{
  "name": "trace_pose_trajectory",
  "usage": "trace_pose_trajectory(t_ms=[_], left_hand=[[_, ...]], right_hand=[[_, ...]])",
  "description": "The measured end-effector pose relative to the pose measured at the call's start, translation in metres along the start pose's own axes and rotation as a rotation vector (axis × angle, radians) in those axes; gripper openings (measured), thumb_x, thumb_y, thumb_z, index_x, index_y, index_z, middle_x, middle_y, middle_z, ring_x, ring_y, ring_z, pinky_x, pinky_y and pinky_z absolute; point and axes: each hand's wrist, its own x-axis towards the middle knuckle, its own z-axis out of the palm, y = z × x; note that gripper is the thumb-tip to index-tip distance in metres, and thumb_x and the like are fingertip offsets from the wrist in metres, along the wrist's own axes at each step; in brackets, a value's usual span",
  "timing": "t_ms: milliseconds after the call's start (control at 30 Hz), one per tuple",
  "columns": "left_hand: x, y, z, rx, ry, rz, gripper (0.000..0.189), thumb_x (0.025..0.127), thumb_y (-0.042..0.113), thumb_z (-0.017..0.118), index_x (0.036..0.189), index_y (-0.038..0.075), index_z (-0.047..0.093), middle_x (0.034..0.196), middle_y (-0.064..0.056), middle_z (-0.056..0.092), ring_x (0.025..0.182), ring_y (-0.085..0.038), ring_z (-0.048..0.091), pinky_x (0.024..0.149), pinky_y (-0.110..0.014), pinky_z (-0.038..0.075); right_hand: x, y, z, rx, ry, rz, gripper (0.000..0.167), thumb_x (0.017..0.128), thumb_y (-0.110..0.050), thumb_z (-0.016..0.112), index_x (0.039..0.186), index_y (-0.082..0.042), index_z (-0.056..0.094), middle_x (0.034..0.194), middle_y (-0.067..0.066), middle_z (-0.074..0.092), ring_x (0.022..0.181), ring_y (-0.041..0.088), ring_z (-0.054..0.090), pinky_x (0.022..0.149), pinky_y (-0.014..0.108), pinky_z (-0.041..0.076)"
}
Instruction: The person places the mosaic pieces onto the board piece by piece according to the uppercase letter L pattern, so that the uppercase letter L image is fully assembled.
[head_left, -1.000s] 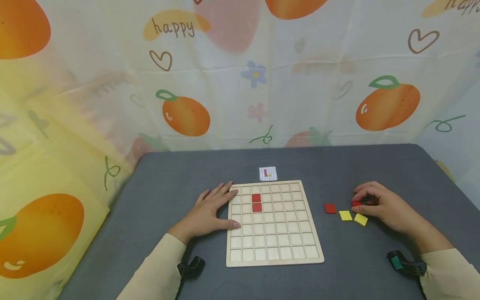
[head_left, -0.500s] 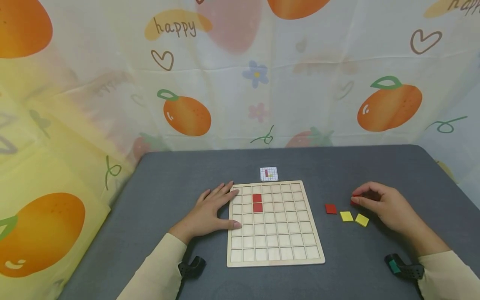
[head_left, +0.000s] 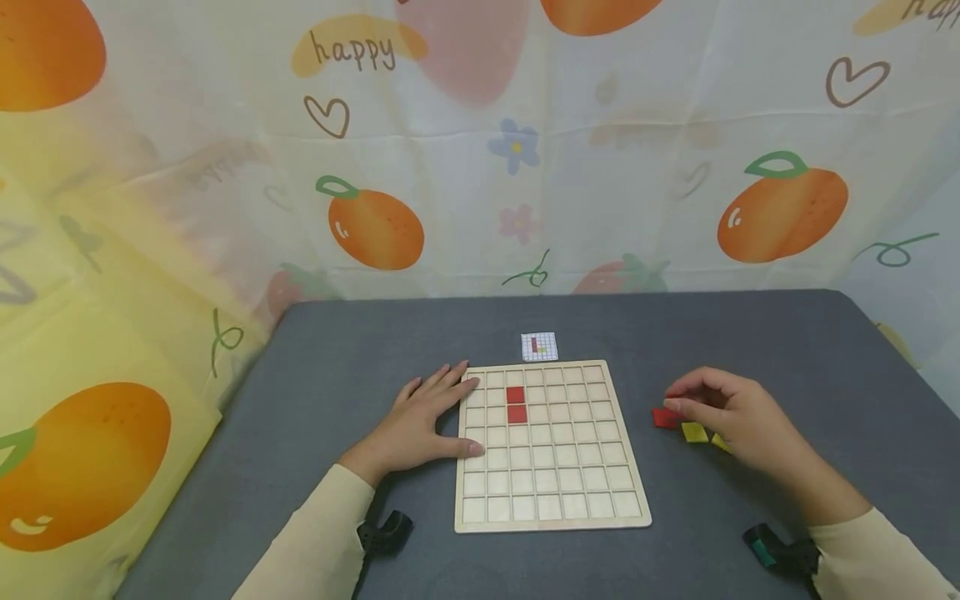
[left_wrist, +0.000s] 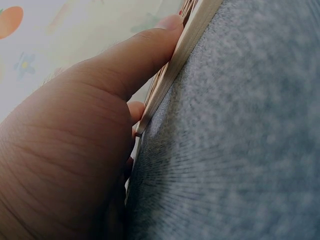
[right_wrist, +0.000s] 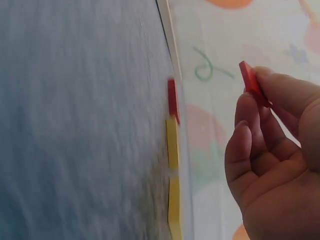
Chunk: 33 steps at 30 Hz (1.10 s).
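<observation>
My left hand point(head_left: 420, 425) rests on the left edge of a wooden grid board point(head_left: 558, 504), thumb and fingertips touching its rim with fingers spread. Two red square tiles point(head_left: 516, 413) lie in the board's third column, one below the other. In the right wrist view, a red tile point(right_wrist: 252, 85) is pinched between the thumb and fingers of my right hand point(right_wrist: 280, 145), raised off the table. Below that hand in the head view lie another red tile point(head_left: 662, 418), a yellow tile point(head_left: 694, 432) and a second yellow tile point(head_left: 722, 443), partly hidden by the hand.
Behind the board lies a small printed card point(head_left: 539, 347) with a grid and coloured squares. The dark grey table point(head_left: 375, 333) meets a fruit-patterned cloth point(head_left: 450, 167) at the back and left. A black wrist device point(head_left: 386, 533) sits by the left sleeve.
My right hand has lifted the red tile off the table and carried it left, over the other loose tiles. My left hand has stayed on the board's edge.
</observation>
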Motion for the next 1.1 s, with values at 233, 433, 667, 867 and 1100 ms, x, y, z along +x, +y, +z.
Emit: trace_pose_trajectory(t_ms=[233, 433, 667, 867, 1100], left_hand=[[0.0, 0.0, 0.001, 0.0, -0.001, -0.007, 0.106, 0.087, 0.073, 0.08, 0.172, 0.023, 0.039, 0.18, 0.006, 0.018, 0.166, -0.025, 0.008, 0.126, -0.064, 0.001], [0.001, 0.001, -0.001, 0.0, 0.0, -0.01, 0.106, 0.087, 0.073, 0.08, 0.172, 0.023, 0.04, 0.18, 0.005, 0.018, 0.166, -0.025, 0.009, 0.126, -0.064, 0.001], [0.001, 0.0, -0.001, -0.006, -0.002, -0.006, 0.106, 0.088, 0.072, 0.08, 0.172, 0.023, 0.039, 0.18, 0.005, 0.019, 0.166, -0.025, 0.009, 0.126, -0.065, 0.001], [0.001, 0.0, -0.001, -0.003, -0.003, -0.001, 0.106, 0.088, 0.073, 0.079, 0.172, 0.024, 0.038, 0.18, 0.006, 0.018, 0.166, -0.024, 0.009, 0.126, -0.064, 0.001], [0.002, 0.0, -0.001, 0.0, -0.004, 0.003, 0.105, 0.088, 0.073, 0.079, 0.172, 0.023, 0.039, 0.18, 0.005, 0.019, 0.166, -0.025, 0.009, 0.126, -0.064, 0.002]], right_hand=[[0.001, -0.013, 0.02, 0.029, -0.064, -0.068, 0.01, 0.105, -0.01, 0.076, 0.114, -0.01, 0.08, 0.107, 0.0, 0.074, 0.092, 0.019, 0.071, 0.076, 0.03, 0.059], [0.003, -0.023, 0.038, 0.124, -0.114, -0.214, 0.017, 0.103, 0.002, 0.074, 0.116, -0.007, 0.08, 0.11, 0.001, 0.073, 0.093, 0.019, 0.072, 0.079, 0.027, 0.06], [0.011, -0.039, 0.059, 0.134, -0.134, -0.218, 0.015, 0.099, -0.001, 0.08, 0.108, -0.014, 0.08, 0.105, -0.004, 0.074, 0.091, 0.017, 0.071, 0.079, 0.027, 0.059], [0.022, -0.051, 0.08, 0.145, -0.126, -0.202, 0.014, 0.098, -0.004, 0.082, 0.099, -0.017, 0.08, 0.101, -0.002, 0.074, 0.088, 0.017, 0.07, 0.08, 0.031, 0.058], [0.035, -0.065, 0.102, 0.124, -0.164, -0.234, 0.008, 0.101, -0.008, 0.08, 0.103, -0.015, 0.081, 0.104, 0.002, 0.075, 0.094, 0.015, 0.07, 0.087, 0.035, 0.059]])
